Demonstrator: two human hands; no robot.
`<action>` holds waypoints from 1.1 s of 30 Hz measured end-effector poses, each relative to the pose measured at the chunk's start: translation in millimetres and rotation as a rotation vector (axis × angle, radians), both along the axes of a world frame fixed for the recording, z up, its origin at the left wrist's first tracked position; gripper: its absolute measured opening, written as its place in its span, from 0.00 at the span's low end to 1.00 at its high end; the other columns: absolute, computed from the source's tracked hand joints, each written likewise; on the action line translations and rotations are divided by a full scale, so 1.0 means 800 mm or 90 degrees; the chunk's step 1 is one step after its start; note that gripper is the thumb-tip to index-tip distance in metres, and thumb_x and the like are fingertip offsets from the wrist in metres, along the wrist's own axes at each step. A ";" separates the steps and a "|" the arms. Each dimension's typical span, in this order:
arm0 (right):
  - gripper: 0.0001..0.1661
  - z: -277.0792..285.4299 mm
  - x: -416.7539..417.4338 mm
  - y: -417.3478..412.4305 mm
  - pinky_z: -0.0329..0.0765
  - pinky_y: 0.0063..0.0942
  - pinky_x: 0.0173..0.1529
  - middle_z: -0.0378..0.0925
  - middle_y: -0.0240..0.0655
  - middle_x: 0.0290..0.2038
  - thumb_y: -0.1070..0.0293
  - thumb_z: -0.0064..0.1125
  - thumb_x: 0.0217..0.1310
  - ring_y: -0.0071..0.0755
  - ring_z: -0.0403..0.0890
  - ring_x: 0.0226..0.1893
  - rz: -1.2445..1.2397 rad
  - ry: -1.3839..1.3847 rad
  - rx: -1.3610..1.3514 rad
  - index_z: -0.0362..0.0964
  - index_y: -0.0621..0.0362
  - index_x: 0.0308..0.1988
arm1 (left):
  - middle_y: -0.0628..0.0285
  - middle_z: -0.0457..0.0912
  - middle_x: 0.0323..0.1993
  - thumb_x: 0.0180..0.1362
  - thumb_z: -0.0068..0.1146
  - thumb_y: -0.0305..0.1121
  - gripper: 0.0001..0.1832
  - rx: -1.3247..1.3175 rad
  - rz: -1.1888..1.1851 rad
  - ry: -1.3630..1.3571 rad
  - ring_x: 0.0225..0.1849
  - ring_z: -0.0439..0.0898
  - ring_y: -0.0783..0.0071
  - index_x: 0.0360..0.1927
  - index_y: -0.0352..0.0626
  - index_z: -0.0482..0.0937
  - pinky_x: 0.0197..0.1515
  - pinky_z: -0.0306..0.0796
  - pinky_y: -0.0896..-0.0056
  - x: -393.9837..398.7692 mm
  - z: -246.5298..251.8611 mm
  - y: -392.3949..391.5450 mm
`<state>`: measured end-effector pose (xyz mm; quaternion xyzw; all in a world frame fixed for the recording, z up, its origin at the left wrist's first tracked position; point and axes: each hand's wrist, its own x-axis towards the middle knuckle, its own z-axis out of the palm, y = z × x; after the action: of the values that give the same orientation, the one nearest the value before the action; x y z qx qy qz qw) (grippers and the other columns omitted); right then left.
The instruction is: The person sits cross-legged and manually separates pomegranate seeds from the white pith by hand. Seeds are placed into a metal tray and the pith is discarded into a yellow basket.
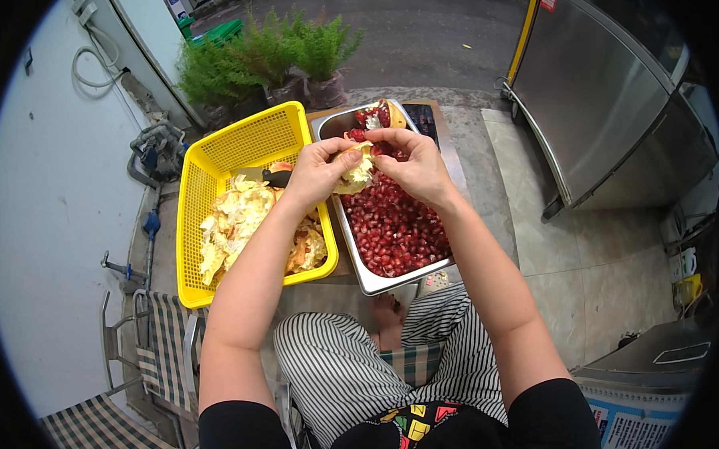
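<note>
My left hand (320,168) grips a piece of pomegranate peel (357,175) with pale pith, held over a steel pan (381,284). At the right edge of that piece is my right hand (413,163), its thumb and forefinger close to the pith; whether they pinch it I cannot tell. Loose red pomegranate seeds (392,226) fill much of the pan. A chunk of opened pomegranate (383,114) rests at its far end. To the left, a yellow plastic basket (185,241) holds peel and pith scraps (236,216) and a knife with a black handle (275,177), partly behind my left hand.
Basket and pan stand side by side on a low support. Potted green plants (271,52) are beyond the basket. A checked folding chair (168,342) stands at the left, by wall pipes (153,155). A wheeled steel cabinet (594,96) is at the right.
</note>
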<state>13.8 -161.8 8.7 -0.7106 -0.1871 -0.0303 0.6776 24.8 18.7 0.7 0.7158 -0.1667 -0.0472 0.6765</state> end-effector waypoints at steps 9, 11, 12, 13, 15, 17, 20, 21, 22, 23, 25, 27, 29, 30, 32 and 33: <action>0.16 -0.010 0.007 0.000 0.73 0.19 0.40 0.79 0.35 0.35 0.69 0.61 0.50 0.19 0.76 0.34 -0.038 -0.075 -0.003 0.75 0.64 0.41 | 0.70 0.78 0.30 0.55 0.56 0.30 0.10 -0.036 0.024 0.014 0.31 0.73 0.86 0.38 0.36 0.78 0.34 0.68 0.84 -0.003 0.005 -0.004; 0.15 -0.009 0.005 0.001 0.73 0.19 0.40 0.79 0.36 0.35 0.69 0.61 0.51 0.19 0.76 0.34 -0.056 -0.091 -0.032 0.75 0.64 0.40 | 0.69 0.78 0.30 0.55 0.56 0.30 0.10 -0.038 0.011 0.016 0.32 0.73 0.86 0.39 0.36 0.78 0.35 0.67 0.84 -0.002 0.003 -0.001; 0.15 -0.008 0.005 0.000 0.74 0.19 0.40 0.79 0.36 0.35 0.69 0.61 0.52 0.20 0.77 0.34 -0.048 -0.074 -0.025 0.75 0.63 0.40 | 0.69 0.78 0.30 0.55 0.55 0.29 0.10 -0.039 0.004 0.017 0.32 0.73 0.86 0.39 0.36 0.78 0.35 0.67 0.84 -0.001 0.002 0.001; 0.14 -0.008 0.005 -0.001 0.74 0.19 0.39 0.80 0.36 0.35 0.69 0.60 0.52 0.20 0.77 0.34 -0.039 -0.058 -0.019 0.76 0.63 0.40 | 0.69 0.78 0.30 0.55 0.55 0.29 0.10 -0.034 0.003 0.016 0.32 0.73 0.87 0.39 0.36 0.78 0.35 0.67 0.84 -0.002 0.003 0.001; 0.14 -0.008 0.004 -0.001 0.73 0.18 0.39 0.79 0.34 0.34 0.71 0.59 0.53 0.19 0.76 0.34 -0.041 -0.083 -0.036 0.75 0.63 0.42 | 0.69 0.78 0.30 0.55 0.55 0.29 0.10 -0.025 0.003 0.015 0.32 0.72 0.87 0.38 0.35 0.78 0.35 0.67 0.85 -0.002 0.005 0.002; 0.14 -0.007 0.004 -0.002 0.73 0.17 0.39 0.79 0.35 0.34 0.72 0.58 0.53 0.19 0.76 0.33 -0.034 -0.089 -0.039 0.75 0.63 0.42 | 0.69 0.78 0.30 0.55 0.55 0.29 0.10 -0.025 -0.004 0.018 0.31 0.72 0.87 0.38 0.35 0.78 0.35 0.67 0.85 -0.001 0.003 0.004; 0.14 -0.005 0.005 -0.003 0.74 0.18 0.39 0.79 0.37 0.34 0.71 0.57 0.52 0.20 0.77 0.33 -0.014 -0.074 -0.024 0.75 0.64 0.41 | 0.69 0.78 0.29 0.55 0.55 0.30 0.10 -0.018 0.004 0.017 0.31 0.72 0.87 0.38 0.35 0.78 0.34 0.67 0.85 0.001 0.003 0.005; 0.15 -0.006 0.005 -0.003 0.74 0.19 0.39 0.79 0.37 0.34 0.72 0.56 0.52 0.20 0.77 0.33 -0.009 -0.068 -0.022 0.75 0.64 0.42 | 0.69 0.78 0.29 0.55 0.55 0.30 0.10 -0.015 0.008 0.018 0.31 0.72 0.87 0.38 0.35 0.78 0.34 0.67 0.85 0.000 0.003 0.005; 0.15 -0.006 0.006 -0.004 0.74 0.19 0.40 0.79 0.37 0.35 0.72 0.56 0.51 0.20 0.77 0.33 -0.003 -0.063 -0.020 0.75 0.64 0.42 | 0.69 0.78 0.29 0.55 0.56 0.30 0.10 -0.020 0.013 0.024 0.31 0.72 0.87 0.38 0.35 0.78 0.34 0.67 0.85 0.000 0.003 0.005; 0.16 -0.006 0.007 -0.005 0.74 0.19 0.40 0.79 0.37 0.35 0.72 0.55 0.51 0.21 0.77 0.33 0.012 -0.043 0.005 0.74 0.64 0.42 | 0.69 0.78 0.29 0.55 0.56 0.30 0.10 -0.026 0.017 0.030 0.31 0.72 0.87 0.37 0.35 0.78 0.34 0.67 0.85 0.001 0.003 0.005; 0.17 -0.006 0.010 -0.007 0.74 0.19 0.40 0.79 0.37 0.35 0.72 0.54 0.50 0.21 0.77 0.33 0.040 -0.004 0.054 0.74 0.65 0.43 | 0.69 0.78 0.29 0.55 0.56 0.30 0.10 -0.031 0.022 0.036 0.30 0.72 0.87 0.37 0.35 0.78 0.34 0.67 0.85 0.001 0.004 0.004; 0.17 -0.006 0.008 -0.007 0.74 0.19 0.40 0.79 0.37 0.34 0.69 0.58 0.50 0.21 0.77 0.33 0.032 -0.003 0.043 0.74 0.66 0.42 | 0.69 0.78 0.29 0.55 0.56 0.30 0.10 -0.032 0.025 0.038 0.30 0.72 0.87 0.37 0.35 0.78 0.34 0.67 0.85 0.000 0.005 0.003; 0.17 -0.011 0.009 -0.002 0.74 0.19 0.39 0.79 0.36 0.33 0.69 0.60 0.50 0.21 0.77 0.33 -0.001 -0.046 0.007 0.75 0.65 0.41 | 0.69 0.78 0.29 0.55 0.55 0.30 0.10 -0.024 0.008 0.022 0.30 0.72 0.87 0.37 0.35 0.78 0.34 0.67 0.85 0.000 0.004 0.003; 0.16 -0.009 0.007 -0.001 0.74 0.19 0.39 0.79 0.36 0.33 0.70 0.60 0.50 0.20 0.77 0.33 -0.003 -0.048 -0.007 0.74 0.66 0.41 | 0.69 0.78 0.29 0.55 0.55 0.30 0.10 -0.020 0.001 0.016 0.30 0.72 0.87 0.37 0.35 0.78 0.34 0.67 0.85 0.000 0.003 0.004; 0.16 -0.005 0.002 -0.001 0.74 0.18 0.39 0.78 0.35 0.34 0.72 0.62 0.50 0.19 0.76 0.33 -0.008 -0.052 -0.034 0.74 0.66 0.41 | 0.69 0.78 0.29 0.55 0.55 0.30 0.09 -0.009 -0.014 0.022 0.30 0.72 0.87 0.37 0.35 0.78 0.34 0.67 0.85 -0.001 0.005 0.006; 0.15 -0.006 0.003 -0.002 0.74 0.18 0.39 0.78 0.35 0.34 0.72 0.61 0.50 0.20 0.76 0.32 -0.007 -0.051 -0.038 0.74 0.66 0.40 | 0.69 0.78 0.29 0.55 0.55 0.30 0.09 -0.005 -0.020 0.026 0.31 0.72 0.87 0.37 0.36 0.78 0.34 0.67 0.85 -0.002 0.006 0.007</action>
<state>16.2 -163.2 3.9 -0.7298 -0.2113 -0.0569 0.6477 22.9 24.1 5.7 0.7090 -0.1646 -0.0717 0.6820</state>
